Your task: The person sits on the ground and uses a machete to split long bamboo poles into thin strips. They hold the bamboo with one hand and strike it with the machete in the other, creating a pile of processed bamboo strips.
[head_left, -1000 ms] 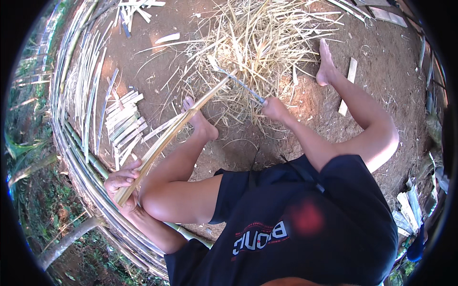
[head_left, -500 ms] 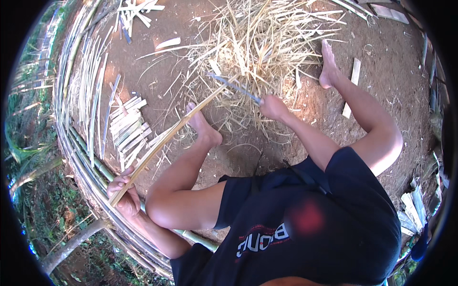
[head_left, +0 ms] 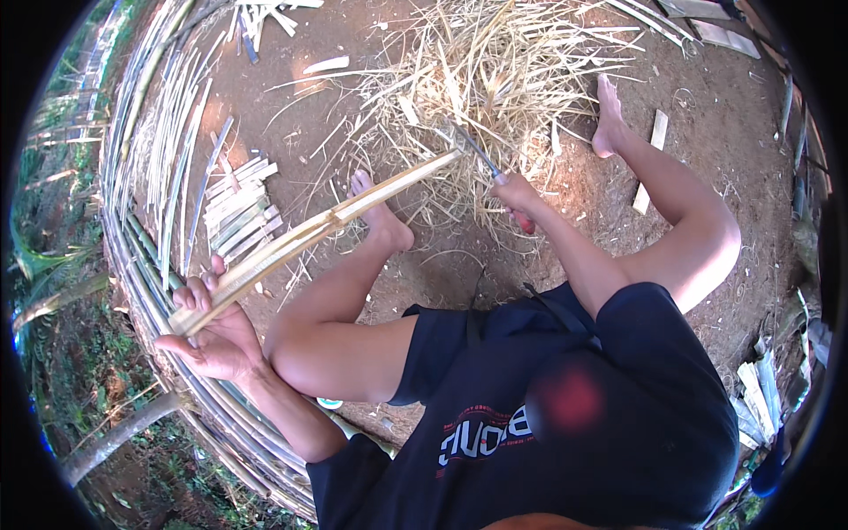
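Observation:
A long split bamboo strip slants from lower left up to the right, above my left shin and foot. My left hand holds its near end, palm up, with fingers curled around it and the thumb stretched outward. In my right hand is a knife, fingers closed round its red handle. The narrow blade points up and left, close beside the strip's far end; whether they touch I cannot tell. Beneath them lies a heap of pale bamboo shavings.
Short split pieces lie in a row at the left. Long thin strips and bamboo poles line the left edge. A flat slat lies beyond my right foot. More offcuts lie at the right.
The strip has turned, showing a broader pale face, and its far end has shifted right. My left hand has opened somewhat around it. The knife has swung steeper, and my right hand moved slightly right.

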Available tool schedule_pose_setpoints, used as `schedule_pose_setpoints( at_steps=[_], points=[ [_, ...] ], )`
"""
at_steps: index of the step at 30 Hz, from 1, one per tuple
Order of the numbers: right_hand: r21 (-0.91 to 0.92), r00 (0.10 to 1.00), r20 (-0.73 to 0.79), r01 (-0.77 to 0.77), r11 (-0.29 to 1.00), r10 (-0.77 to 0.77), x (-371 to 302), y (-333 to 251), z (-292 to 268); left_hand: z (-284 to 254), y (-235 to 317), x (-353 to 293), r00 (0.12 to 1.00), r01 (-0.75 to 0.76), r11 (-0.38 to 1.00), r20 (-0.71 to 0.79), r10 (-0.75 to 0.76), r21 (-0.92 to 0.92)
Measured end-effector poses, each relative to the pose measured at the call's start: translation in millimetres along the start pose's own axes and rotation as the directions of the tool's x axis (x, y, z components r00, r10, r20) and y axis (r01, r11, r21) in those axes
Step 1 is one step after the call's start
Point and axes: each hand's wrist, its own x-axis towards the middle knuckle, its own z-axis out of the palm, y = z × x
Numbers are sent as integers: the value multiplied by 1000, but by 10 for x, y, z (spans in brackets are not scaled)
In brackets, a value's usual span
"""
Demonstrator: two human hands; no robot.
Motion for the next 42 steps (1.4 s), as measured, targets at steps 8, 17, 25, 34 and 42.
schedule_pose_setpoints(
  at_steps=[8,17,25,34,42],
  points=[
    [-246,814,36,569,785,-579,-1610,-392,603,440,-250,-398,906,-185,941,-323,275,285],
    [-397,974,63,223,890,-216,-930,142,384,504,-431,-639,873,-336,906,-275,403,259],
    [-444,843,285,538,716,-456,-1136,-54,391,606,-428,-463,839,-296,891,-352,415,345],
    [-530,958,187,283,799,-216,-481,18,39,475,-427,-212,798,-272,863,-402,449,425],
    [-512,980,90,196,836,-175,-163,138,85,384,-460,-95,726,-249,852,-493,479,461]
  ],
)
